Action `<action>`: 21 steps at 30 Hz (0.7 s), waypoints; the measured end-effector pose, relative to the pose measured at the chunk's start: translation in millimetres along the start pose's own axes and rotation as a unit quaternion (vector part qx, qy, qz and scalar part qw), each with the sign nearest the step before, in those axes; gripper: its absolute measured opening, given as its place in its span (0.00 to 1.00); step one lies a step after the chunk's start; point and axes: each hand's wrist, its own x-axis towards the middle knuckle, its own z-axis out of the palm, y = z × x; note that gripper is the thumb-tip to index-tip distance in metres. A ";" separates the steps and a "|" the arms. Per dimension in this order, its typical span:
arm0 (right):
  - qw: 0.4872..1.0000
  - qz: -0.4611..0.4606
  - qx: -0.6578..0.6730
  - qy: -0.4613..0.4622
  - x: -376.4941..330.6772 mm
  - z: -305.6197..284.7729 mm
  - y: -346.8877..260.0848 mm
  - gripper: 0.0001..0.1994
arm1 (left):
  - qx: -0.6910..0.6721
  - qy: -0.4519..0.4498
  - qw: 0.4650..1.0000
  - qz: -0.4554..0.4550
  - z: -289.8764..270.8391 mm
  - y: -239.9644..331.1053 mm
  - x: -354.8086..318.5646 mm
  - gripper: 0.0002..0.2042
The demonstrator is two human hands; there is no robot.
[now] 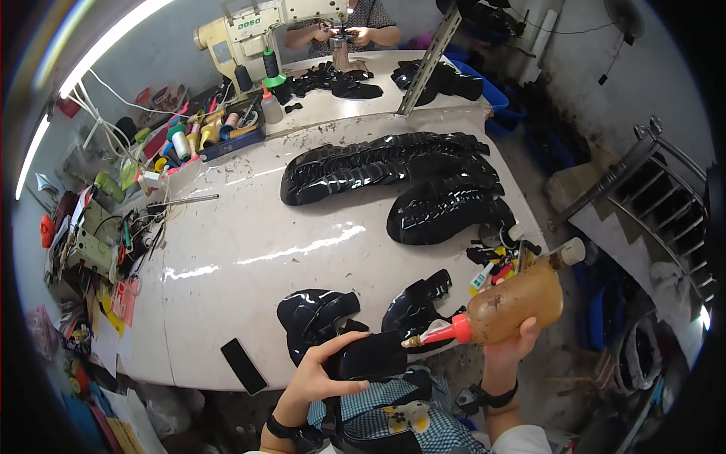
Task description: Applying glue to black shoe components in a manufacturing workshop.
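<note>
Left hand (318, 374) grips black leather piece (370, 356) off the bench's (249, 257) near edge. Right hand (510, 344) clenched round brown glue bottle (507, 306), its red nozzle touching the piece.

The worktable (249, 250) is glossy off-white, scuffed with dark marks toward its far edge. On it lie shiny black leather pieces (386, 163) in long overlapped rows — all the same glossy black, as is the cut piece (370, 356) at the near edge. The glue bottle (514, 303) is amber-brown with a red-orange nozzle and a white tip. A flat black phone (243, 365) sits near the front left corner. The sewing machine (257, 30) at the far edge is cream — thread spools (193, 136) beside it show yellow, white and teal. The shirt (401, 412) below is blue-and-white checked.
</note>
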 end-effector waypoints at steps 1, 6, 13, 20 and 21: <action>1.000 0.001 0.005 -0.025 -1.1 -0.2 -0.6 0.35 | -0.001 0.001 1.000 -0.001 0.9 1.3 -0.8 0.32; 0.997 0.007 -0.017 -0.072 -2.7 13.2 -4.3 0.36 | 0.042 0.006 0.999 0.018 0.9 3.7 -4.0 0.31; 0.994 -0.011 -0.084 -0.066 0.0 11.8 1.6 0.36 | 0.046 0.010 0.999 0.014 0.2 1.4 -5.7 0.31; 0.992 -0.020 -0.109 -0.056 0.2 10.9 4.8 0.36 | 0.043 0.011 0.999 0.013 -0.1 1.9 -4.0 0.31; 0.992 -0.022 -0.112 -0.056 -0.4 10.3 4.4 0.37 | 0.042 0.012 0.999 0.011 0.0 2.4 -3.9 0.31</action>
